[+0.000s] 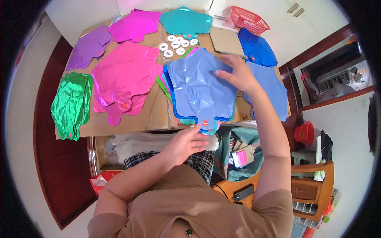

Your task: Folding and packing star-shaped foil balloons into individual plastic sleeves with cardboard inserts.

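Observation:
A pile of flat foil balloons in mixed colours lies in front of me, a periwinkle-blue balloon (200, 85) on top. Blue, green and pink edges peek out beneath it. My right hand (238, 73) is over the top balloon's upper right edge, thumb and fingers apart; whether it presses on the foil I cannot tell. Just below the balloon's neck with its red mark (205, 123), my left hand (185, 144) hovers with fingers stretched out, holding nothing. More periwinkle balloons (272, 93) lie to the right, partly behind my right forearm.
Around the cardboard-covered table (152, 115) lie green (71, 105), pink (125, 75), purple (89, 47), magenta (135, 25), teal (185, 22) and dark blue foil balloons (257, 47). Several white ribbon rolls (176, 44) sit behind the pile. A red basket (249, 20) stands far right; an open bag (240, 158) hangs below.

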The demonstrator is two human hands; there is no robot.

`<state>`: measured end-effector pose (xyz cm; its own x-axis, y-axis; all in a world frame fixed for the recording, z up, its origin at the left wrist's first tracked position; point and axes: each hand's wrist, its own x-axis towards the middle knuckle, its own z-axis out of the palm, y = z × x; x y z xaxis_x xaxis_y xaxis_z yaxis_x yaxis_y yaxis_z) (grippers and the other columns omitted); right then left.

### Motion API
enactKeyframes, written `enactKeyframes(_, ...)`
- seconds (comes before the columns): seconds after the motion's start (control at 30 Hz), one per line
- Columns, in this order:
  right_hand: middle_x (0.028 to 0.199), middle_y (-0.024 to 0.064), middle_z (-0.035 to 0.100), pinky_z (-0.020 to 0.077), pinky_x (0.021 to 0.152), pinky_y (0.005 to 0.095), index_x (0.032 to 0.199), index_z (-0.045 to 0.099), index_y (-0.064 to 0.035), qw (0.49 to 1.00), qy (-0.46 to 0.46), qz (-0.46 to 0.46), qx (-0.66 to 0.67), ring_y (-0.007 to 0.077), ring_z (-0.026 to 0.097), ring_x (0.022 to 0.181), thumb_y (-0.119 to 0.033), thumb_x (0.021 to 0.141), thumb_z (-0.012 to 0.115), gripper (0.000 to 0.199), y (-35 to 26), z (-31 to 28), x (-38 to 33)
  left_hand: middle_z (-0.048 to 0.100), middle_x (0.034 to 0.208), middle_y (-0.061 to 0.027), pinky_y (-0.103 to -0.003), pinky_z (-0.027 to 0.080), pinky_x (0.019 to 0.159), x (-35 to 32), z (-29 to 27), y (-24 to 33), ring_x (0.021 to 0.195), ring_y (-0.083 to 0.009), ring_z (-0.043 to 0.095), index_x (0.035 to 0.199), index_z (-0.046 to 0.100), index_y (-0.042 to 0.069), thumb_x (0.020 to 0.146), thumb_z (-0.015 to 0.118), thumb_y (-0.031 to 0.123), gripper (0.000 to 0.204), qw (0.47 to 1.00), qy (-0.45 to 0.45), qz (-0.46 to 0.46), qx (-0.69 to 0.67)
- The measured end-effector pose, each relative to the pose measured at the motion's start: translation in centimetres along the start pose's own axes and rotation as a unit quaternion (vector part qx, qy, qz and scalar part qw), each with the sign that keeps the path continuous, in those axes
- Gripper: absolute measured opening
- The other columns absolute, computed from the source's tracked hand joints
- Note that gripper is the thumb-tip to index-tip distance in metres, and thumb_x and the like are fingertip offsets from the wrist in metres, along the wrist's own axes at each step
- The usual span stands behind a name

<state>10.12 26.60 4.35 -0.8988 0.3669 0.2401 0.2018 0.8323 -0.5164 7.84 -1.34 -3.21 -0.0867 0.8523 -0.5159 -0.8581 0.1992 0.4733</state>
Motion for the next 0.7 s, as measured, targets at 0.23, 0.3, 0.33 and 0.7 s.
enactKeyframes(0.23, 0.141, 0.0187, 0.040, 0.0252, 0.110, 0.0506, 0.135, 0.046, -0.0067, 0.954, -0.075, -0.262, -0.123, 0.0363, 0.037, 0.131, -0.037, 0.088, 0.057, 0.057, -6.2, 7.3, -1.2, 0.063, 0.109, -0.0194, -0.043, 0.051, 0.088, 2.3, 1.7, -0.6, 0.097, -0.0287, 0.064, 0.115, 0.051, 0.007, 0.094, 0.057, 0.036, 0.036, 0.994, 0.020, -0.054, -0.089)
enactKeyframes(0.3, 0.148, 0.0182, 0.033, 0.0196, 0.113, 0.0512, 0.142, 0.037, -0.0077, 0.950, -0.110, -0.253, -0.144, 0.0360, 0.029, 0.137, -0.042, 0.090, 0.052, 0.064, -5.6, 8.5, -1.5, 0.063, 0.107, -0.0213, -0.043, 0.053, 0.086, 2.2, 1.9, -0.3, 0.095, -0.0292, 0.065, 0.115, 0.050, 0.007, 0.096, 0.055, 0.034, 0.033, 0.994, 0.029, -0.067, -0.079)
enactKeyframes(0.33, 0.150, 0.0176, 0.030, 0.0178, 0.114, 0.0510, 0.144, 0.033, -0.0079, 0.953, -0.116, -0.246, -0.134, 0.0358, 0.026, 0.139, -0.045, 0.091, 0.050, 0.067, -5.3, 8.3, -1.3, 0.063, 0.106, -0.0225, -0.044, 0.054, 0.085, 2.1, 1.8, -0.2, 0.093, -0.0298, 0.065, 0.115, 0.049, 0.006, 0.097, 0.053, 0.032, 0.033, 0.995, 0.027, -0.063, -0.074)
enactKeyframes(0.7, 0.134, 0.0208, 0.049, 0.0328, 0.107, 0.0416, 0.135, 0.043, 0.0006, 0.979, -0.041, -0.130, 0.152, 0.0336, 0.045, 0.126, -0.034, 0.090, 0.058, 0.059, -4.1, 5.8, 1.4, 0.062, 0.113, -0.0216, -0.046, 0.050, 0.090, 2.0, 0.7, -0.7, 0.099, -0.0285, 0.064, 0.122, 0.049, 0.007, 0.092, 0.059, 0.040, 0.046, 0.995, -0.014, -0.051, -0.079)
